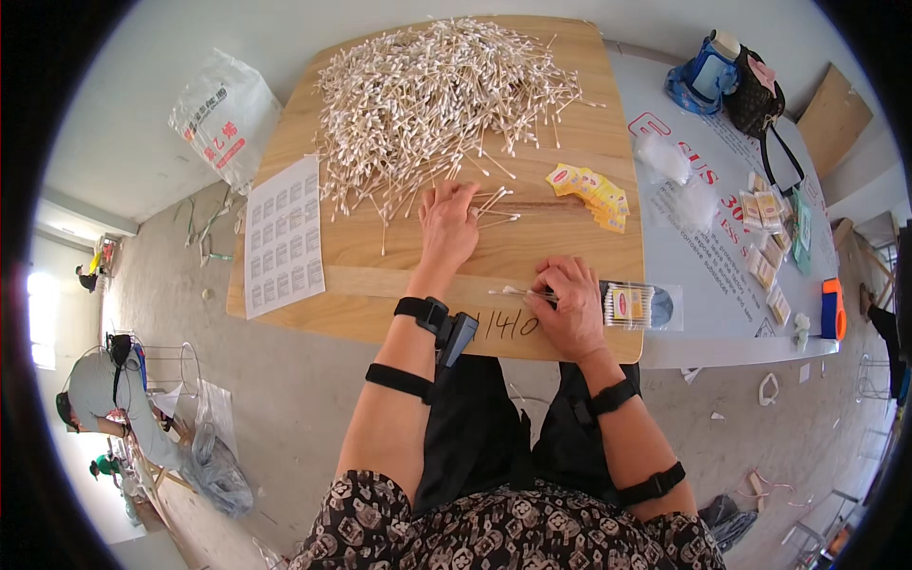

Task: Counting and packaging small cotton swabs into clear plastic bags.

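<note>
A large heap of cotton swabs point(432, 95) with white tips covers the far part of the wooden table. At its near edge, my left hand point(449, 226) has its fingers bent and drawn together over a few loose swabs point(498, 211), whose ends stick out to the right. My right hand point(573, 309), closer to the front edge, is closed on a small bunch of cotton swabs point(511, 292) pointing left. Beside that hand lies a clear plastic pack point(668, 308) holding a row of swabs and a yellow card point(627, 305). My right fingers hide part of the bunch.
Yellow cards point(594, 195) lie fanned out right of the heap. A printed sheet point(285, 237) rests at left, near a white plastic bag point(226, 123). On the grey side table point(731, 256) are filled packs point(765, 211), an orange-and-blue tape dispenser point(833, 309) and bags.
</note>
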`<action>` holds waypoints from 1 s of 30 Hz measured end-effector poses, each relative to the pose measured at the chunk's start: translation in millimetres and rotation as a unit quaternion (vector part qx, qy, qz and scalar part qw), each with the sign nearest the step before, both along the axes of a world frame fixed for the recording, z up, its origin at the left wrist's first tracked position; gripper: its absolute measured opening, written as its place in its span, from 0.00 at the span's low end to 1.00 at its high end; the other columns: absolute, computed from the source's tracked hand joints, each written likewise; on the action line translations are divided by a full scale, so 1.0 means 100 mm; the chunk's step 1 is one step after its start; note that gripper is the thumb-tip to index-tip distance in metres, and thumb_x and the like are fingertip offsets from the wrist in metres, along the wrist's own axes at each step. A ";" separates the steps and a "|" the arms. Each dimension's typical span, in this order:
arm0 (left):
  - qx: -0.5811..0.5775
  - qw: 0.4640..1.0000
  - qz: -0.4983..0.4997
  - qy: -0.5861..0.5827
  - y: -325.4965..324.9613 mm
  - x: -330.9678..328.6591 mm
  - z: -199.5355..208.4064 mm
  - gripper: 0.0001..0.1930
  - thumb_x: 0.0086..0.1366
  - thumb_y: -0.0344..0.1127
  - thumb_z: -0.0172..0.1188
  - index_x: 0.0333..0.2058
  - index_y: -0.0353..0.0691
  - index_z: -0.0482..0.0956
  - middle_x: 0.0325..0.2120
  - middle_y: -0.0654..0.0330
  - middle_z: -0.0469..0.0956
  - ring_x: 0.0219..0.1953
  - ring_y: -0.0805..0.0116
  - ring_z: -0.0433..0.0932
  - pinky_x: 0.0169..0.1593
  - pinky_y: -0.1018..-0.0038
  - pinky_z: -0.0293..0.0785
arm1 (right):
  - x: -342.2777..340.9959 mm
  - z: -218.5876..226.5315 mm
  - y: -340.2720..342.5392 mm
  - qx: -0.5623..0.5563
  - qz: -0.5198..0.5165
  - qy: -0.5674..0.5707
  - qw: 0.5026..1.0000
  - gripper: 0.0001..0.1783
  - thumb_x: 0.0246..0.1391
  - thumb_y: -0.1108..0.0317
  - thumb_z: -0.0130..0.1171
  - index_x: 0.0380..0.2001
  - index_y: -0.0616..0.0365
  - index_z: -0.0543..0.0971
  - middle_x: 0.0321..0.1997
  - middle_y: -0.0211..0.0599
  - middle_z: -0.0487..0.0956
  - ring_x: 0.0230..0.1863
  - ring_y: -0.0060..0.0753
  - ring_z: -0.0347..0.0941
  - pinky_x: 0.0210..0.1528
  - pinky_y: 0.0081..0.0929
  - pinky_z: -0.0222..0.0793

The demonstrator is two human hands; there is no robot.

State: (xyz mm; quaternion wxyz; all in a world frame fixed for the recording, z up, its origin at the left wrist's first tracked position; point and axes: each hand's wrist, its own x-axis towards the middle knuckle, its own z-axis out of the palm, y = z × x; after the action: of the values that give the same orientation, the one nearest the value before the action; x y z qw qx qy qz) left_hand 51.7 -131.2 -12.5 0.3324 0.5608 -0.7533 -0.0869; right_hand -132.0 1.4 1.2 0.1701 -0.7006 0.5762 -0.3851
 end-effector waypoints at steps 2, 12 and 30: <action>0.031 0.999 -0.001 -0.009 -0.01 0.01 0.01 0.19 0.56 0.24 0.60 0.47 0.46 0.82 0.43 0.59 0.73 0.49 0.54 0.67 0.56 0.60 0.63 | 0.00 0.01 0.00 -0.001 0.002 0.000 1.000 0.11 0.39 0.70 0.67 0.27 0.55 0.75 0.41 0.33 0.75 0.46 0.45 0.69 0.48 0.40 0.62; 0.015 0.994 -0.098 -0.035 0.65 -0.16 0.05 0.16 0.55 0.26 0.62 0.43 0.46 0.83 0.37 0.59 0.73 0.45 0.54 0.69 0.50 0.62 0.66 | -0.03 -0.04 0.00 -0.004 -0.008 0.010 1.000 0.17 0.37 0.68 0.69 0.34 0.57 0.77 0.48 0.38 0.73 0.51 0.48 0.68 0.52 0.42 0.62; 0.226 0.955 0.141 -0.129 -0.43 -0.46 0.55 0.13 0.61 0.39 0.58 0.35 0.35 0.83 0.35 0.43 0.82 0.43 0.46 0.82 0.45 0.60 0.77 | 0.03 0.04 0.00 0.008 -0.014 0.008 1.000 0.24 0.42 0.61 0.69 0.43 0.60 0.77 0.55 0.41 0.71 0.54 0.46 0.67 0.55 0.42 0.60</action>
State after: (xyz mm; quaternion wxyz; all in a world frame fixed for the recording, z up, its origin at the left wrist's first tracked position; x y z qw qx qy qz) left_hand 5.6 -174.1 42.0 0.1058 0.7282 -0.6638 -0.1338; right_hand -129.2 1.6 5.5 0.1654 -0.6943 0.5902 -0.3772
